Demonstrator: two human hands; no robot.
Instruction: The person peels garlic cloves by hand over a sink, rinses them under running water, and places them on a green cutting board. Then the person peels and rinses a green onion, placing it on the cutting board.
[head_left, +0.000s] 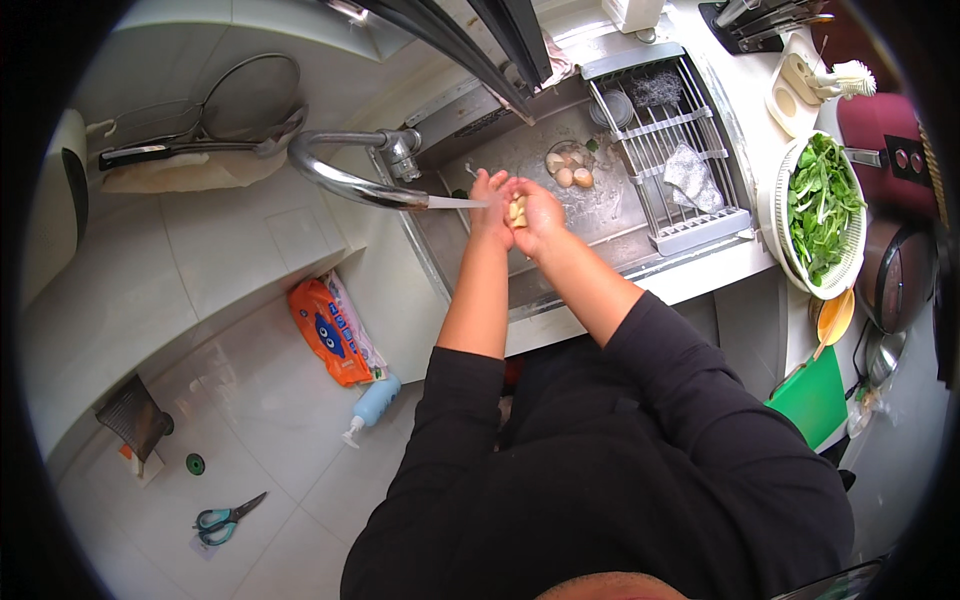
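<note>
Over the stainless steel sink (517, 142), my two hands meet below the tap. Several pale peeled garlic cloves (517, 211) lie in the curled palm of my right hand (541, 217). My left hand (491, 206) is beside it, palm up with its fingers spread, under the running water. The water stream (457, 203) comes from the curved chrome faucet (352, 184) on the left. Spray blurs part of the left palm. Eggshells (574, 171) sit around the drain beyond my hands.
A roll-out drying rack (652, 176) spans the sink's right side, holding steel wool (657, 90) and a silvery cloth (690, 178). Farther right stand a white basket of leafy greens (825, 210) and a green cutting board (814, 394). Scissors (225, 519) and a blue pump bottle (375, 401) lie at left.
</note>
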